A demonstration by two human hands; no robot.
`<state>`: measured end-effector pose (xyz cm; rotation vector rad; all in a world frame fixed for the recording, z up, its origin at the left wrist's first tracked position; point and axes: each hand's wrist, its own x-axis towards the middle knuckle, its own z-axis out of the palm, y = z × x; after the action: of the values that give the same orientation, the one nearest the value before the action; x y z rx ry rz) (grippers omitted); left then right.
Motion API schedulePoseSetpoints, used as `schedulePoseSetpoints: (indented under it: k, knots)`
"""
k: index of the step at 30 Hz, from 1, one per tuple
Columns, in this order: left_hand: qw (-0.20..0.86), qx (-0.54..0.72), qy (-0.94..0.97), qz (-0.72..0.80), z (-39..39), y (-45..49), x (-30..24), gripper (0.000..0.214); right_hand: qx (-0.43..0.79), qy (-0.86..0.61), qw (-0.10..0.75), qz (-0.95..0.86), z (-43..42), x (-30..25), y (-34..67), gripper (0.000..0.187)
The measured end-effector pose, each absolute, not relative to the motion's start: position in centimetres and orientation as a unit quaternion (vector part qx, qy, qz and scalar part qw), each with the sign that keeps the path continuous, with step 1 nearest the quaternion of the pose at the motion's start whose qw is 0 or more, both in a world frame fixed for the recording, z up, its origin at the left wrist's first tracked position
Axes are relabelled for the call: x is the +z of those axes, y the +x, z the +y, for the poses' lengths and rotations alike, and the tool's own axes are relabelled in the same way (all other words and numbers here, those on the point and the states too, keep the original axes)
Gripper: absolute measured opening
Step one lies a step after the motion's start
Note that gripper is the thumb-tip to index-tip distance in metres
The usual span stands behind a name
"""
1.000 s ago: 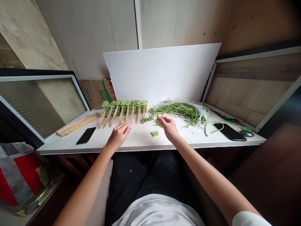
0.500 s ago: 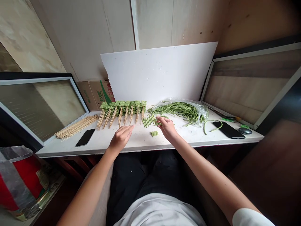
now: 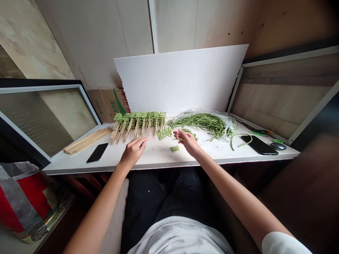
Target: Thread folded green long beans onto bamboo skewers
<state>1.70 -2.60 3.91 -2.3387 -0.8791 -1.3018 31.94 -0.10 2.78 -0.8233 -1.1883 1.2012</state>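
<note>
My left hand [image 3: 134, 150] is closed in a pinch on the bare end of a bamboo skewer [image 3: 150, 137]. Short green bean pieces [image 3: 164, 133] are threaded side by side along its far part, held just above the table. Just right of the skewer's tip is my right hand [image 3: 186, 140], its fingers loosely parted and nothing visible in them. Behind that hand lies a pile of cut bean pieces [image 3: 188, 131], partly hidden by it. A small bundle of cut pieces [image 3: 174, 148] rests on the table nearer me.
Finished bean skewers [image 3: 140, 118] are stacked at the back left, sticks toward me. Loose bamboo skewers [image 3: 87, 140] and a phone [image 3: 97, 153] lie left. Long beans [image 3: 203, 121] in a clear bag, another phone [image 3: 258, 145] and a mouse [image 3: 278, 145] are right. A white board [image 3: 180, 81] stands behind.
The loaded skewer has shifted slightly left with my left hand and shows more clearly. My right hand, earlier at its tip, now has a gap from it.
</note>
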Motion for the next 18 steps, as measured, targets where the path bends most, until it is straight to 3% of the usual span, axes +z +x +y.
schedulePoseSetpoints:
  k: [5, 9, 12, 15, 18]
  knots:
    - [0.145, -0.454, -0.818, -0.322, -2.3, 1.4, 3.8, 0.027, 0.423, -0.393, 0.516, -0.632, 0.4, 2.8, 32.8, 0.046]
    - [0.133, -0.45, -0.818, -0.331, -2.0, 1.1, 3.6, 0.027, 0.172, -0.465, 0.384, -0.779, 1.0, 1.1, 33.2, 0.023]
    - [0.13, -0.446, -0.822, -0.331, -2.0, 1.1, 3.6, 0.027, 0.029, -0.522, 0.278, -0.806, 1.4, -0.7, 33.4, 0.025]
    - [0.131, -0.443, -0.824, -0.327, -2.0, 1.3, 3.7, 0.027, -0.011, -0.536, 0.231, -0.812, 1.6, -1.6, 33.5, 0.029]
    - [0.133, -0.442, -0.826, -0.323, -2.1, 1.4, 3.7, 0.027, -0.02, -0.538, 0.237, -0.809, 1.8, -1.7, 33.5, 0.025]
